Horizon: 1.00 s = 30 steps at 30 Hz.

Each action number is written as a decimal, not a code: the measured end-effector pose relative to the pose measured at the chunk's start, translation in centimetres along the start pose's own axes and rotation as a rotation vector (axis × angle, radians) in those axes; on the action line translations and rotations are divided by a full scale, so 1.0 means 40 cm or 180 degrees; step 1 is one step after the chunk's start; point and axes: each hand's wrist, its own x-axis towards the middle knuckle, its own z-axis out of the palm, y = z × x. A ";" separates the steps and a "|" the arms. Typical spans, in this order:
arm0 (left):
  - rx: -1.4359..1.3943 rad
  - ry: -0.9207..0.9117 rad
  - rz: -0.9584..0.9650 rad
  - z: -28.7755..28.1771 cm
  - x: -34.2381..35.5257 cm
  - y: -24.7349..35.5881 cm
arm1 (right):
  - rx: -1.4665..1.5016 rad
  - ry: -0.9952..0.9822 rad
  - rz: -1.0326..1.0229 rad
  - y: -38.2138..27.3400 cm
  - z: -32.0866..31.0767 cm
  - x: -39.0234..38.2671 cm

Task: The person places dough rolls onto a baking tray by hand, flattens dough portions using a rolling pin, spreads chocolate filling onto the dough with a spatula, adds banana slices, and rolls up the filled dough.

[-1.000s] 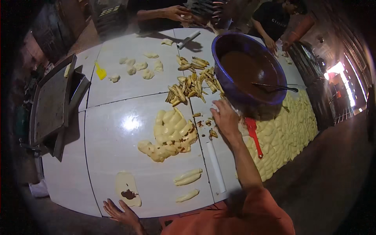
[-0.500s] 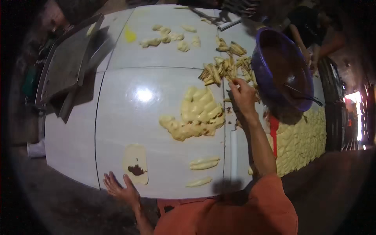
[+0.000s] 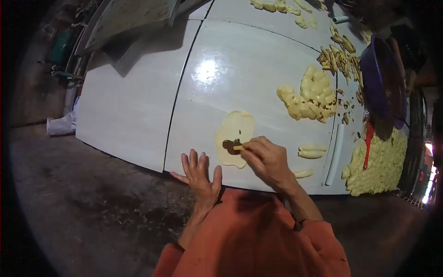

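Observation:
A thin, flattened sheet of pale dough (image 3: 239, 124) lies near the table's front edge, with a dark brown dollop of filling (image 3: 229, 147) on its lower part. My right hand (image 3: 268, 161) pinches a short yellow banana strip (image 3: 238, 147) between thumb and fingers, its tip over the dollop. To the left of the sheet, my left hand (image 3: 199, 175) rests at the table edge, fingers spread and holding nothing. Filled dough rolls (image 3: 312, 151) lie right of my right hand. Beyond them sits a cluster of soft dough lumps (image 3: 317, 92).
Banana strips (image 3: 340, 57) are heaped beside a deep purple basin (image 3: 376, 78). A white tube (image 3: 335, 154) and a red-handled tool (image 3: 368, 147) lie at the right, by massed dough pieces (image 3: 380, 161). Metal trays (image 3: 131, 23) stand far left. Another person is partly visible far right.
My right hand has left the banana heap and come to the dough sheet with a strip. The sheet is now wider and rounder. The view has shifted left.

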 end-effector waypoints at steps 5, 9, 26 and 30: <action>-0.0407 -0.0282 0.1017 -0.070 0.083 -0.065 | -0.0550 0.0089 -0.0081 -0.013 0.079 -0.011; -0.0509 -0.0656 0.1874 -0.093 0.163 -0.082 | -0.0685 0.0170 -0.0041 -0.033 0.076 -0.035; -0.0954 -0.0937 0.2099 -0.080 0.323 -0.049 | 0.0075 0.0606 0.0956 -0.018 0.063 -0.096; -0.0669 -0.0750 0.1794 -0.062 0.349 -0.041 | -0.0788 0.0344 0.0332 0.000 0.056 -0.043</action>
